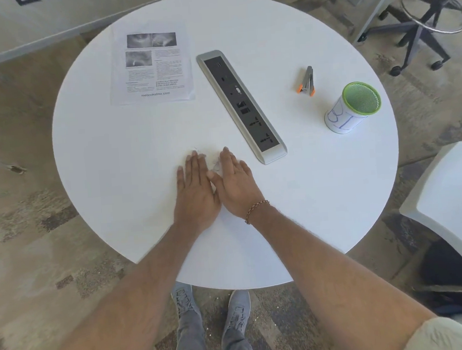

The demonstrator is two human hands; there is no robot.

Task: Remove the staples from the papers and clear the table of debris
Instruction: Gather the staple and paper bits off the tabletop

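Both hands flat on the round white table (140,160), side by side just below centre. Left hand (195,194) palm down, fingers straight and pressed together, thumb tucked toward the other hand. Right hand (237,184) palm down too, fingers close together, thumb angled in and touching the left hand's edge; beaded bracelet (256,210) on the right wrist. Between the fingertips, a small pale heap of paper debris (215,163), w/ a thin staple-like bit (196,150) at 12 o'clock of the left fingertips; too small to be sure. Stack of printed white papers w/ grey photos (151,68) lies at approx 11 o'clock on the table, well apart from the hands. Long silver-and-black power strip (242,105) runs diagonally through centre. Grey staple remover w/ orange grips (307,82) at 2 o'clock, near the green mesh cup wrapped in white paper (353,111) at 3 o'clock, not touching.
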